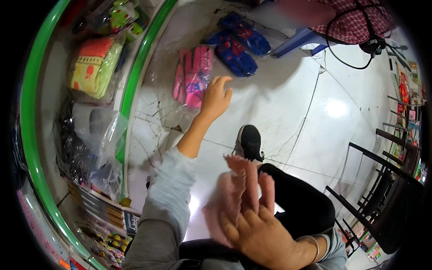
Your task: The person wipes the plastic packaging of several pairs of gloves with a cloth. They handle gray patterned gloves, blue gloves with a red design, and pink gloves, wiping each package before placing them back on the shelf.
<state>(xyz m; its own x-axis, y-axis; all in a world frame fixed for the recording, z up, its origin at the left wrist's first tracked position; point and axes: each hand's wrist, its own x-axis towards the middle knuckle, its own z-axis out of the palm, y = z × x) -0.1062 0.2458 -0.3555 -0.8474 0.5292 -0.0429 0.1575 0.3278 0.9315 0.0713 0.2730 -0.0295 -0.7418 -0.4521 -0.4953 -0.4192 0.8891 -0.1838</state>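
My left hand reaches over the tiled floor with its fingers apart. It is beside a clear-wrapped pair of pink gloves; whether it touches the wrapper I cannot tell. Past my fingertips lie dark blue gloves with red print, in clear wrapping. Close to my body, my right hand grips a fuzzy pink glove, its fingers pointing away from me. Part of that glove is blurred and hidden behind my knuckles.
Green-edged shelves on the left hold a wrapped yellow and red cloth item and clear plastic bags. A blue plastic stool bears a person in checked clothing. Black metal racks stand right. My black shoe rests on cracked tiles.
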